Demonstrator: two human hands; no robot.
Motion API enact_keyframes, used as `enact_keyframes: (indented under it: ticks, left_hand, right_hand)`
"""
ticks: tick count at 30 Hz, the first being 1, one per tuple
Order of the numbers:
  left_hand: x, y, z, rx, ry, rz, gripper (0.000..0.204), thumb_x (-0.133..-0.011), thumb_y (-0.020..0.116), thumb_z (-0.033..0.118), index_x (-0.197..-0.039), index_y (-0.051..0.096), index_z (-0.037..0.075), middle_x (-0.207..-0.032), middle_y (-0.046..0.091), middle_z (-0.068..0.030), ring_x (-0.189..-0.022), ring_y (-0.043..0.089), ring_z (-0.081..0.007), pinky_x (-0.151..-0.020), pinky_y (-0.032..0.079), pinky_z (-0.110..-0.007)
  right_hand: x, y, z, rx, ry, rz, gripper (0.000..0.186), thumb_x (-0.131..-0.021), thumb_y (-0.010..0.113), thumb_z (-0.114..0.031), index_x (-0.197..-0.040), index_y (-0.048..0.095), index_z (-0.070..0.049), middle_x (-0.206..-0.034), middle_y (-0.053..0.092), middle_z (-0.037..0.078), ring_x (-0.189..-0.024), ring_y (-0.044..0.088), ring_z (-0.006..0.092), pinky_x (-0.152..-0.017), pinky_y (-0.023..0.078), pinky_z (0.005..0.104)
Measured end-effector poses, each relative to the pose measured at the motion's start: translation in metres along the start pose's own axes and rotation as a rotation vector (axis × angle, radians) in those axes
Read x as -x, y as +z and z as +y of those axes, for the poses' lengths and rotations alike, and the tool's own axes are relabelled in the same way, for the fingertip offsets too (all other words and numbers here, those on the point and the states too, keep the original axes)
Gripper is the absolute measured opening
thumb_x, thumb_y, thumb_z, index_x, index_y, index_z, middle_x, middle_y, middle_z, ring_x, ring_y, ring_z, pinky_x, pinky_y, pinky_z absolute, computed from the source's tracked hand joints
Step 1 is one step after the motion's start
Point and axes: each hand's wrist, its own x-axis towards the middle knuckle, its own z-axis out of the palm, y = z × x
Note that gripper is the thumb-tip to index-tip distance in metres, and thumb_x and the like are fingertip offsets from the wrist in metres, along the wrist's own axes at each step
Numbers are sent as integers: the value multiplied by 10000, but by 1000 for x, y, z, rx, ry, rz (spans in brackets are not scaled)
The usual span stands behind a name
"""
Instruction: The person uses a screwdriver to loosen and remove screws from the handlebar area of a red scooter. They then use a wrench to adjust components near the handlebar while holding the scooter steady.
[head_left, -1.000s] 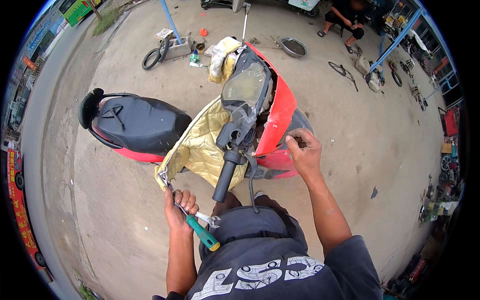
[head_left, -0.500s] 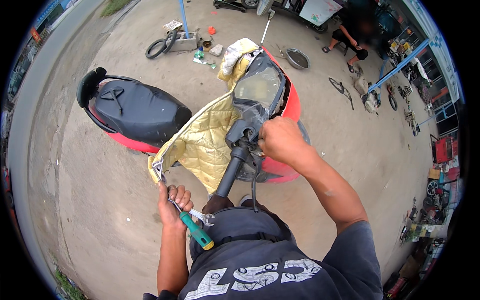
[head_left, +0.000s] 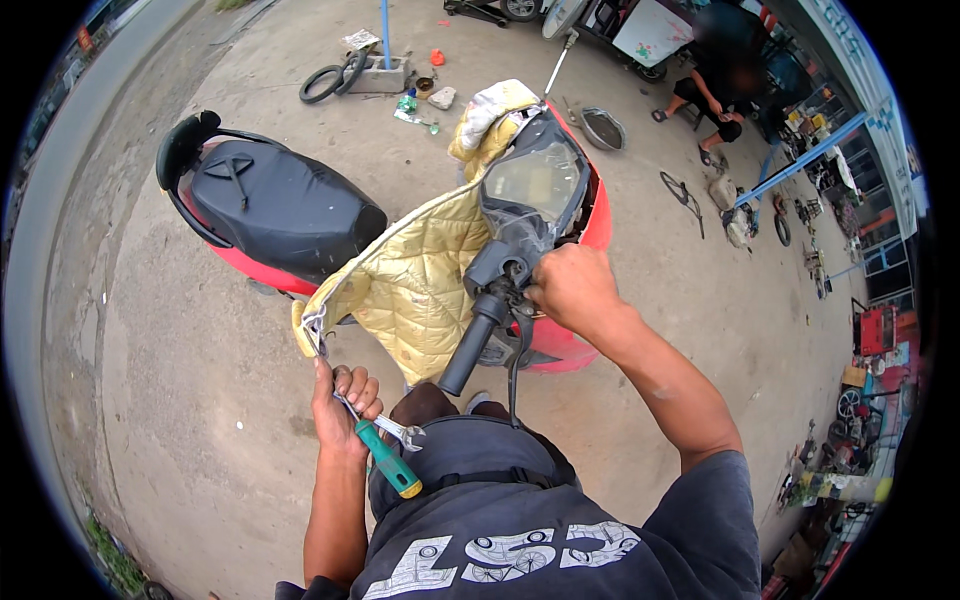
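Observation:
A red scooter stands before me, its black handlebar grip (head_left: 474,343) pointing toward my waist. My right hand (head_left: 577,288) is closed in a fist at the inner end of the grip, by the brake lever (head_left: 518,370) mount; whatever its fingers pinch is hidden. In my left hand (head_left: 345,405), lower left, are a screwdriver (head_left: 388,458) with a green and yellow handle and a metal wrench (head_left: 404,434). The screwdriver's shaft runs up toward the corner of a yellow quilted cover (head_left: 415,300), which hangs from the handlebars. Clear film partly wraps the instrument panel (head_left: 533,182).
The scooter's black seat (head_left: 285,208) is at left. Beyond lie tires (head_left: 321,84) by a concrete block (head_left: 383,76), and a metal basin (head_left: 603,129). Another person (head_left: 712,100) sits at far right. Parts and tools line the right side, near a red cabinet (head_left: 877,328).
The view has shifted slightly, so the scooter's front appears a little farther right. My right hand stays at the lever mount, and my left still holds the screwdriver and wrench.

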Motion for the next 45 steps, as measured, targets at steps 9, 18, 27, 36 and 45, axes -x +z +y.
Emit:
enact_keyframes:
  ticks: [9, 18, 27, 36, 45]
  left_hand:
    - [-5, -4, 0, -42, -21, -54, 561, -1069, 456, 561, -688, 385, 155, -649, 327, 18, -548, 337, -109, -440, 259, -253]
    - [-5, -4, -3, -45, -14, -52, 565, -1069, 457, 563, -681, 384, 158, -644, 332, 17, -548, 345, -111, -438, 257, -255]
    - [-3, -1, -6, -35, -15, -46, 570, -1066, 462, 567, -677, 372, 161, -641, 322, 19, -549, 337, -110, -441, 255, -256]
    - [-2, 1, -9, -13, -12, -34, 562, -1068, 466, 559, -681, 380, 161, -641, 335, 25, -547, 346, -101, -421, 264, -244]
    - [-3, -10, -3, -6, 0, -47, 573, -1059, 470, 579, -674, 373, 166, -637, 326, 25, -550, 335, -103, -442, 239, -249]
  right_hand:
    - [3, -2, -2, -4, -4, 23, 212, -747, 761, -231, -670, 713, -40, -677, 676, 183, -690, 691, 386, -619, 540, 504]
    - [6, 9, 3, -16, -60, 110, 172, -729, 676, -167, -627, 668, -29, -679, 669, 194, -671, 687, 386, -586, 520, 509]
    - [7, 9, 3, -7, -120, 137, 146, -726, 657, -162, -625, 657, -56, -676, 669, 148, -659, 680, 362, -566, 510, 499]
    - [11, 17, 6, -64, -115, 179, 168, -785, 673, -188, -675, 666, -62, -711, 651, 110, -679, 664, 350, -585, 507, 501]
    - [15, 13, 8, -176, -54, 227, 156, -796, 685, -170, -703, 663, -48, -722, 642, 117, -677, 638, 380, -601, 489, 515]
